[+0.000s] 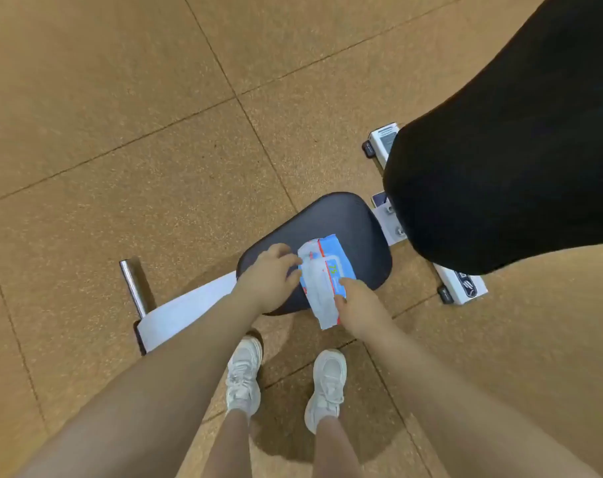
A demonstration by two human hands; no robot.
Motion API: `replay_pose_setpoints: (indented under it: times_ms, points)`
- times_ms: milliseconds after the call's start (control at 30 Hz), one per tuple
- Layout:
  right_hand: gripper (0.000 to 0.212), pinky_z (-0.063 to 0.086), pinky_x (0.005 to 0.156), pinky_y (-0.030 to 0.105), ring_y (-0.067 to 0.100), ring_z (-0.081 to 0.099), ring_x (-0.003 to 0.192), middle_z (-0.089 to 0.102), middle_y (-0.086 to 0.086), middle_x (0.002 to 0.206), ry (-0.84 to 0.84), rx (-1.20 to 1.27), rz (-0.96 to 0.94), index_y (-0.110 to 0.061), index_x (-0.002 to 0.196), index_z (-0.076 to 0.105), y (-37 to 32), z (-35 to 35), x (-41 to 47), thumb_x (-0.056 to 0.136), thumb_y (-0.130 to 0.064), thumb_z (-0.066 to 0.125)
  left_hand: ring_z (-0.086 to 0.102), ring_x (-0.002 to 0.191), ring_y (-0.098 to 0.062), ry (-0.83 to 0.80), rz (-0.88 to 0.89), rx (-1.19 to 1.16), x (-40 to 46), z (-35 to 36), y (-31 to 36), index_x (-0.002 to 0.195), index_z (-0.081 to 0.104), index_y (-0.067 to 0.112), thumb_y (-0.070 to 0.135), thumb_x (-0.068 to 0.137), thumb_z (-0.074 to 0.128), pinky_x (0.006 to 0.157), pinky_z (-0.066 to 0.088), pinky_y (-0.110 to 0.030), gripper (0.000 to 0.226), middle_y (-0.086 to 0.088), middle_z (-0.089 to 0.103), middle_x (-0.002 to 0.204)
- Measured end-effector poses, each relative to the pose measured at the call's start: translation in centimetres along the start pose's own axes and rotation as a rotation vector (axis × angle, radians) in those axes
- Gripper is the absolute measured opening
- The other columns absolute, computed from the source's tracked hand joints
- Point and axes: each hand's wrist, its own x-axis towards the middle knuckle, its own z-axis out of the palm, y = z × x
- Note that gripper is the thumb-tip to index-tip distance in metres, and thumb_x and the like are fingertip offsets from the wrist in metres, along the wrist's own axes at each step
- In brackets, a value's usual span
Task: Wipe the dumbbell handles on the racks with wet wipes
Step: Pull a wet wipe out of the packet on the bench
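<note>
A blue and white pack of wet wipes (331, 257) lies on the dark padded seat (358, 222) of a gym bench. My left hand (267, 279) rests on the pack's left edge with curled fingers holding it down. My right hand (357, 303) pinches a white wet wipe (319, 294) that hangs out of the pack toward me. No dumbbells or racks are in sight.
The bench's black backrest (507, 150) rises at the right, on a white metal frame (460, 282). A chrome bar (134, 288) and a white frame leg (186, 312) stick out at the left. My white sneakers (243, 374) stand on the tan rubber floor tiles (120, 98).
</note>
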Motion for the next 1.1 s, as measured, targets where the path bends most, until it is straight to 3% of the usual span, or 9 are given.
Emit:
replay_pose_setpoints:
  times_ms: [167, 267, 367, 567, 667, 767, 833, 933, 1100]
  points:
    - [0.051, 0.035, 0.101, 0.036, 0.027, 0.036, 0.126, 0.034, 0.011, 0.142, 0.095, 0.042, 0.072, -0.009, 0.142, 0.027, 1.0, 3.8, 6.1, 0.097, -0.028, 0.041, 0.015, 0.142, -0.027, -0.081, 0.034, -0.066, 7.3, 4.2, -2.2, 0.134, 0.047, 0.021, 0.020, 0.098, 0.038, 0.110, 0.017, -0.027, 0.037, -0.013, 0.016, 0.154]
    - [0.060, 0.027, 0.108, 0.033, 0.025, 0.027, 0.134, 0.025, 0.010, 0.149, 0.205, 0.033, 0.027, -0.010, 0.145, 0.021, 1.2, 5.4, 7.9, 0.094, -0.029, 0.047, 0.027, 0.135, -0.026, -0.070, 0.063, -0.084, 9.3, 5.9, -3.2, 0.135, 0.046, 0.014, 0.018, 0.098, 0.039, 0.107, 0.025, -0.027, 0.038, -0.011, 0.026, 0.148]
    - [0.068, 0.013, 0.113, 0.026, 0.020, 0.016, 0.142, 0.018, 0.005, 0.154, 0.254, -0.001, -0.109, -0.011, 0.146, 0.020, 0.7, 6.1, 9.3, 0.090, -0.028, 0.055, 0.039, 0.121, -0.025, 0.079, 0.058, -0.087, 9.7, 6.3, -4.1, 0.128, 0.046, 0.001, 0.012, 0.096, 0.039, 0.099, 0.033, -0.030, 0.035, -0.013, 0.037, 0.133]
    - [0.068, 0.017, 0.113, 0.030, 0.022, 0.024, 0.140, 0.024, 0.006, 0.153, 0.209, -0.175, -0.338, -0.011, 0.143, 0.030, -0.8, 5.1, 11.9, 0.085, -0.025, 0.064, 0.043, 0.117, -0.036, 0.382, 0.021, 0.089, 8.8, 5.7, -7.4, 0.120, 0.052, -0.005, 0.004, 0.085, 0.047, 0.098, 0.034, -0.035, 0.037, -0.021, 0.044, 0.129]
    - [0.065, 0.042, 0.092, 0.043, 0.034, 0.051, 0.117, 0.051, 0.015, 0.133, 0.354, -0.304, -0.273, -0.006, 0.124, 0.054, -0.2, 5.2, 11.6, 0.068, -0.027, 0.078, 0.048, 0.111, -0.036, 0.401, 0.241, 0.254, 8.8, 6.4, -7.7, 0.102, 0.060, -0.004, 0.014, 0.074, 0.044, 0.089, 0.046, -0.040, 0.037, -0.024, 0.053, 0.123]
    - [0.062, 0.047, 0.080, 0.042, 0.035, 0.056, 0.106, 0.058, 0.014, 0.122, 0.374, -0.298, -0.236, -0.006, 0.119, 0.058, 0.4, 5.2, 11.3, 0.066, -0.029, 0.078, 0.062, 0.097, -0.037, 0.297, 0.366, 0.281, 8.8, 7.4, -7.2, 0.103, 0.061, -0.007, 0.009, 0.062, 0.068, 0.084, 0.051, -0.043, 0.044, -0.022, 0.062, 0.110]
    - [0.059, 0.049, 0.077, 0.043, 0.037, 0.058, 0.103, 0.060, 0.015, 0.120, 0.398, -0.312, -0.268, -0.004, 0.117, 0.059, 0.6, 5.1, 11.5, 0.066, -0.027, 0.077, 0.065, 0.091, -0.033, 0.267, 0.326, 0.284, 8.7, 7.6, -7.1, 0.106, 0.062, -0.005, 0.010, 0.053, 0.084, 0.085, 0.050, -0.041, 0.060, -0.017, 0.066, 0.104]
    - [0.053, 0.053, 0.070, 0.044, 0.037, 0.063, 0.094, 0.064, 0.017, 0.113, 0.360, -0.335, -0.283, -0.002, 0.107, 0.064, 0.6, 4.9, 11.6, 0.062, -0.026, 0.079, 0.066, 0.091, -0.030, 0.288, 0.282, 0.266, 8.8, 7.9, -7.1, 0.109, 0.061, -0.003, 0.010, 0.051, 0.086, 0.096, 0.039, -0.039, 0.065, -0.015, 0.066, 0.102]
    - [0.030, 0.048, 0.045, 0.027, 0.028, 0.066, 0.065, 0.070, 0.013, 0.088, 0.329, -0.474, -0.342, -0.005, 0.080, 0.065, 0.2, 4.3, 11.6, 0.062, -0.029, 0.071, 0.068, 0.083, -0.029, 0.359, 0.281, 0.275, 9.0, 7.9, -6.8, 0.106, 0.060, -0.005, 0.007, 0.047, 0.087, 0.096, 0.024, -0.036, 0.066, -0.016, 0.068, 0.093]
